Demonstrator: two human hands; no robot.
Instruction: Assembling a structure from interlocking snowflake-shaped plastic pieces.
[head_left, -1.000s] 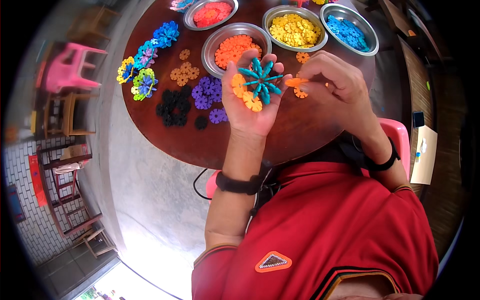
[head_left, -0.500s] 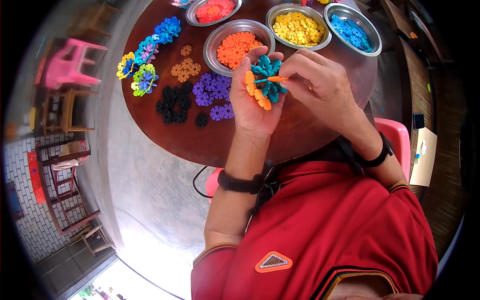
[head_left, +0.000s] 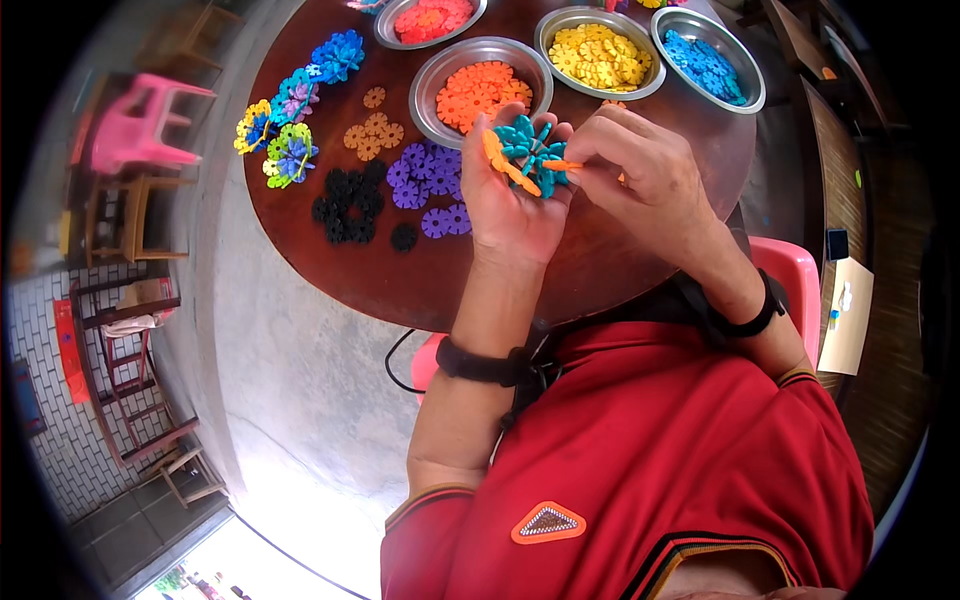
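Out on the left of the table, roughly nine o'clock from the piece in hand, there's a bunch of bright assembled flowers, blue, yellow, green and lilac. Moving in, black discs lie grouped between eight and nine, with a few tan discs at nine, and purple discs nearer, between eight and nine again. Up at eleven sits the red-disc bowl; closer, at half past ten, the orange-disc bowl. And here's the left hand, palm up, fingers curled around the teal flower, holding it just below that nearer bowl. Orange discs line the flower's eight o'clock side. Over at its four o'clock edge, another piece, a single orange disc, is seen nearly edge-on, seemingly right up against the teal. At one o'clock, the yellow-disc bowl. Then the right hand, at three, thumb and fingers pinched together on that single orange disc. Last along, at two, the blue-disc bowl.
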